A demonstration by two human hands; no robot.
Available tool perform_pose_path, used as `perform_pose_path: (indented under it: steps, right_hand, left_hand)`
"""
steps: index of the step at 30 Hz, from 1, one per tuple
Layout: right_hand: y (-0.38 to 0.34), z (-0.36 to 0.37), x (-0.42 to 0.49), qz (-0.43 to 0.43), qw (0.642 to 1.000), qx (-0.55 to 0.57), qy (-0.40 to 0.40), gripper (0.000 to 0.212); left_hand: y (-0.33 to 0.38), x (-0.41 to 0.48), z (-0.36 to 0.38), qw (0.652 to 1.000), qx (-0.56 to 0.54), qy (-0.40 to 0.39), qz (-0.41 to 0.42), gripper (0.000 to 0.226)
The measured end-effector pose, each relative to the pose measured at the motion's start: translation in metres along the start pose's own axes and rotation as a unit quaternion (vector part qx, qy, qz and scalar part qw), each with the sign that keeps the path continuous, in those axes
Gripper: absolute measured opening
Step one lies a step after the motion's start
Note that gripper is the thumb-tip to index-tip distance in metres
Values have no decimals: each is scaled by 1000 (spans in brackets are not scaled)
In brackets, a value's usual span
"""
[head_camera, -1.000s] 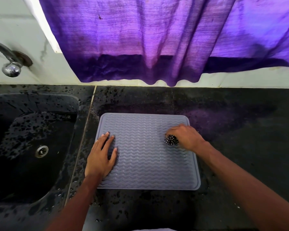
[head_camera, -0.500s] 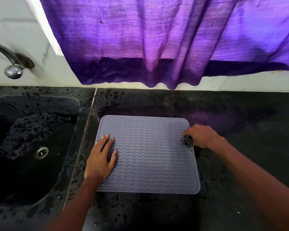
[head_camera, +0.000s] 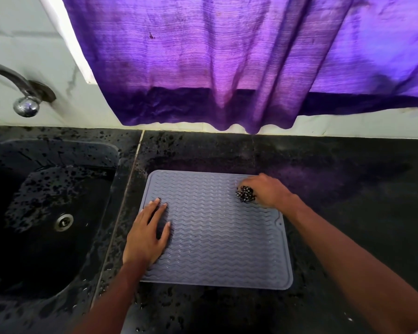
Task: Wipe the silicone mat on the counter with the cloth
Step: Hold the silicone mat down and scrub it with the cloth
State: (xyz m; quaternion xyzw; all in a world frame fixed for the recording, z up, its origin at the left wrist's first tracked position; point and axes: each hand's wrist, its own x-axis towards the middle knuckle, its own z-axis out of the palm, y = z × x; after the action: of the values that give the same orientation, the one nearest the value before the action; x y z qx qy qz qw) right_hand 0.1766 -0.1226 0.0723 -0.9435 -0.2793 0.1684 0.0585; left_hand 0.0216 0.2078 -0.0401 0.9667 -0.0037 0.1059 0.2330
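A grey silicone mat (head_camera: 217, 237) with a wavy ribbed pattern lies flat on the black counter (head_camera: 348, 213). My left hand (head_camera: 147, 235) rests flat on the mat's left side, fingers straight and pressing down. My right hand (head_camera: 267, 191) grips a small bunched cloth (head_camera: 245, 194), dark with light speckles, and holds it against the mat near its far right corner. Most of the cloth is hidden inside the hand.
A black sink (head_camera: 46, 213) with a metal drain (head_camera: 63, 221) sits left of the mat, under a chrome tap (head_camera: 22, 92). A purple curtain (head_camera: 227, 68) hangs over the white wall behind the counter. The counter is wet and speckled around the mat.
My right hand with the cloth went right to the mat's right edge, then came back left and toward the far edge of the mat. My left hand stayed in place on the mat.
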Motion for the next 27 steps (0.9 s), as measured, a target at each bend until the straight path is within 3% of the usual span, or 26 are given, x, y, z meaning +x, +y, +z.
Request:
perform_pose_path:
  steps: [12,20,27]
  right_hand:
    - [55,-12,-17,73,995,-45,-52,28]
    - [30,-21,21,49,997,38,43,33]
    - [30,-9,30,28,998,-60,11,38]
  left_hand:
    - [0,-1,0,1000,-2,-4,-6,59]
    - [1,0,-1,1000,-7,-5,-8,58]
    - [1,-1,-1,1000,-7,-1,-10,58]
